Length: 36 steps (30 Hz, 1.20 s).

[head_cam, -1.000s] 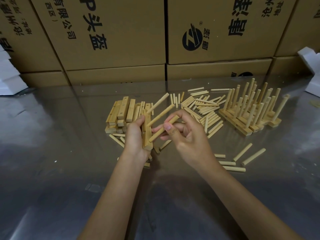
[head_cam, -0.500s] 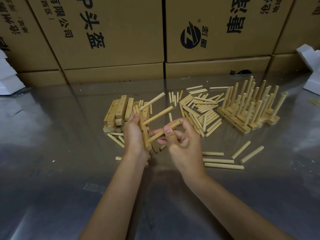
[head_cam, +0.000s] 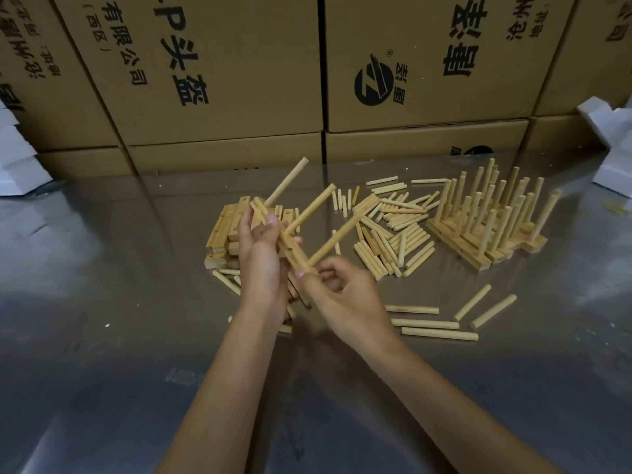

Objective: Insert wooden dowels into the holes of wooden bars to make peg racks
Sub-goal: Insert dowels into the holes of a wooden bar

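Your left hand [head_cam: 261, 265] grips bar [head_cam: 290, 246] above table [head_cam: 102, 336], centre scene; 3 dowels [head_cam: 337, 239] stick out of bar toward far right. Your right hand [head_cam: 345, 295] pinches bar's near end, fingers curled. Loose dowel pile [head_cam: 393, 227] right of it; finished racks [head_cam: 489, 220] far right.

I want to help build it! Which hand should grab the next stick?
Probably the right hand. It holds nothing firmly, and the loose dowels lie just beside it on the metal table. The left hand is busy gripping the bar with three dowels in.
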### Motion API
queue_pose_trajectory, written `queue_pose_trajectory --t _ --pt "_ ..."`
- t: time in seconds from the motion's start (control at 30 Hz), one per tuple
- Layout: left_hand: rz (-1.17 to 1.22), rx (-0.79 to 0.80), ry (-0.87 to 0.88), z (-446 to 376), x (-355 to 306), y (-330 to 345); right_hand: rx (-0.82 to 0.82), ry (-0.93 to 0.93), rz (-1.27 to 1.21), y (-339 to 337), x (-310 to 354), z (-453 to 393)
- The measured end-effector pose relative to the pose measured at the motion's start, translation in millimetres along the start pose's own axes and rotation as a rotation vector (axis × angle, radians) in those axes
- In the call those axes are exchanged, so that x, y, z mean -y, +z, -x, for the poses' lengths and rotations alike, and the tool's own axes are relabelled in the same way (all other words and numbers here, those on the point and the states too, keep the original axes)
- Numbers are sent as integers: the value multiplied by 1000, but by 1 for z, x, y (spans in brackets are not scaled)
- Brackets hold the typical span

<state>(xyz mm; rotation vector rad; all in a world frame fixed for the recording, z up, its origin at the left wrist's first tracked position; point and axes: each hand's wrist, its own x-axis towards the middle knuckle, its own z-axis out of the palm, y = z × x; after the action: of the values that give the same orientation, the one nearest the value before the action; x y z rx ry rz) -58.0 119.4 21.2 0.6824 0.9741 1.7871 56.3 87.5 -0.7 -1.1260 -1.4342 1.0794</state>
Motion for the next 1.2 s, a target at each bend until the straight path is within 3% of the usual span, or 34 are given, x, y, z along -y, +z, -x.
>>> queue_pose_trajectory --t 0.2,0.33,0.53,0.63,0.8,1.0,1.2 --pt "-266 163 23 -8 -17 -16 -162 32 -57 -37 2 -22" --pt "-180 156 34 -8 -26 -24 -272 79 -145 -46 0 -29" --pt "-314 -436 439 -26 -41 -52 -268 146 -156 -47 -7 -31" --pt "-363 -676 490 -42 -39 -77 -259 161 -140 -46 -12 -32" --pt "-658 -805 373 -51 -23 -102 -220 78 73 -45 -22 -36" --pt "-1237 -913 182 -50 -18 -113 -147 -1 260 -42 -31 -36" --pt "-1351 -906 -18 -53 -21 -119 -130 12 259 -44 -32 -37"
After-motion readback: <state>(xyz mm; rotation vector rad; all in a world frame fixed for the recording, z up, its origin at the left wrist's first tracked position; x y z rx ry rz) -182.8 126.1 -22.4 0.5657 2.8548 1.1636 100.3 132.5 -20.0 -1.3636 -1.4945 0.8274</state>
